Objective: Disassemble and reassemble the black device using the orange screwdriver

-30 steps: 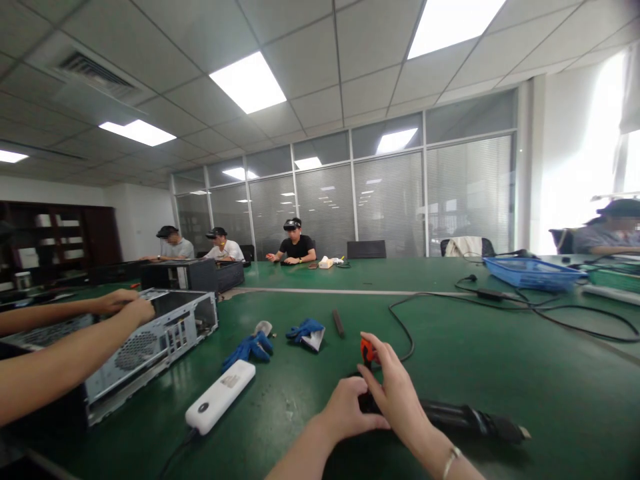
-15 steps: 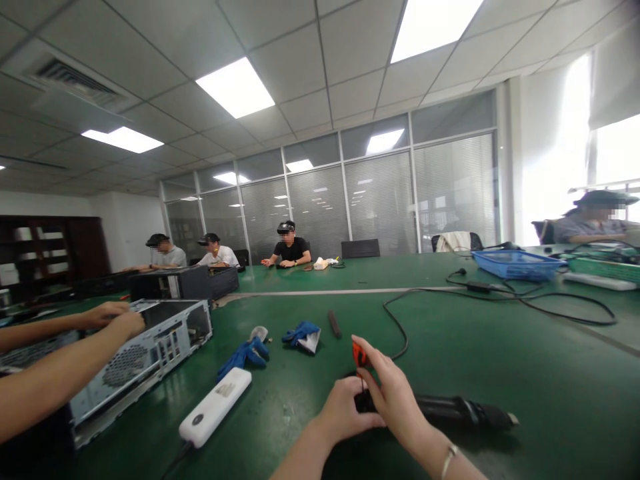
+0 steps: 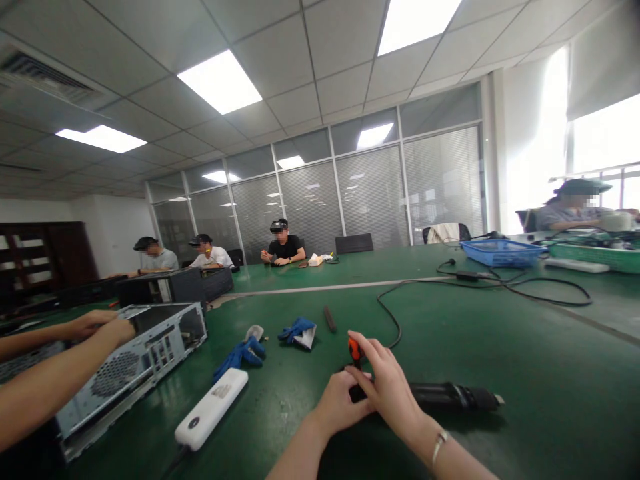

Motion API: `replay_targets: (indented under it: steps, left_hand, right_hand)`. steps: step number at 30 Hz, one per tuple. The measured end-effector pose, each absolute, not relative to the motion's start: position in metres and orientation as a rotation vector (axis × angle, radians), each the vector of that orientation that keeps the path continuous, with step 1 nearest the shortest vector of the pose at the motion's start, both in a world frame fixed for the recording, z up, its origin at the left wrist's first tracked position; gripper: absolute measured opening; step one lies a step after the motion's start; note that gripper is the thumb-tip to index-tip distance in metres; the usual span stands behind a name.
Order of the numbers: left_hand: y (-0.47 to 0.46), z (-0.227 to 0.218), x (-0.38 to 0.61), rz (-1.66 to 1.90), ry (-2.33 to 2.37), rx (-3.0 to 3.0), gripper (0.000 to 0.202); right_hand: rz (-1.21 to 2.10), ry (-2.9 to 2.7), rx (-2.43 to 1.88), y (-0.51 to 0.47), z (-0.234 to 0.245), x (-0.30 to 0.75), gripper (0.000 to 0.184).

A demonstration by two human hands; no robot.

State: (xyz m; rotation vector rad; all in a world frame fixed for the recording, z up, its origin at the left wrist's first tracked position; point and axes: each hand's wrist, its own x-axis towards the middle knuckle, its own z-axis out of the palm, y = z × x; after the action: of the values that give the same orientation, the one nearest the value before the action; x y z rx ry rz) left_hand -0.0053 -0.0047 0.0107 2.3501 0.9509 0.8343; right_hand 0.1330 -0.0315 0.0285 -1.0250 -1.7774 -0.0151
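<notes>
My right hand (image 3: 387, 373) is closed around the orange-and-black handle of a small screwdriver (image 3: 355, 348), which stands upright. Its tip is hidden behind my fingers. Just to the left, my left hand (image 3: 340, 403) grips the near end of a black cylindrical power tool, probably an electric screwdriver (image 3: 440, 396), that lies along the table with its narrow tip pointing right. The two hands touch. A black cord (image 3: 395, 327) runs away from behind my hands. Beyond them lie a dark brown bar (image 3: 329, 319) and a blue-and-white work glove (image 3: 299, 333).
On the green table (image 3: 280, 427) lie a white power strip (image 3: 213, 407) and another blue glove (image 3: 240, 357). At left, a co-worker's hands (image 3: 107, 327) reach into an open computer case (image 3: 135, 367). Blue (image 3: 500, 255) and green baskets (image 3: 600, 257) stand far right. Several people sit around the table.
The view has shifted slightly, so everything sits a little further left. Both hands keep their hold, and the screwdriver handle remains upright in my right hand.
</notes>
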Motion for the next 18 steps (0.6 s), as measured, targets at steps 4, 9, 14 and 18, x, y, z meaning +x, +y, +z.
replay_targets:
  steps: [4, 9, 14, 18]
  left_hand:
    - [-0.0051, 0.0108, -0.0045, 0.842, 0.989, 2.343, 0.023]
    - [-0.0055, 0.0114, -0.0048, 0.846, 0.964, 2.353, 0.022]
    - [-0.0052, 0.0110, -0.0047, 0.831, 0.985, 2.348, 0.022]
    - [-0.0052, 0.0107, -0.0047, 0.827, 0.978, 2.359, 0.019]
  right_hand:
    - [-0.016, -1.812, -1.017, -0.0313, 0.0297, 0.1332, 0.048]
    - [-0.034, -1.787, -0.999, -0.0310, 0.0299, 0.1325, 0.055]
    - [-0.054, -1.803, -1.015, -0.0344, 0.0338, 0.1336, 0.047]
    - [-0.015, -1.809, -0.960, -0.0373, 0.0353, 0.1343, 0.056]
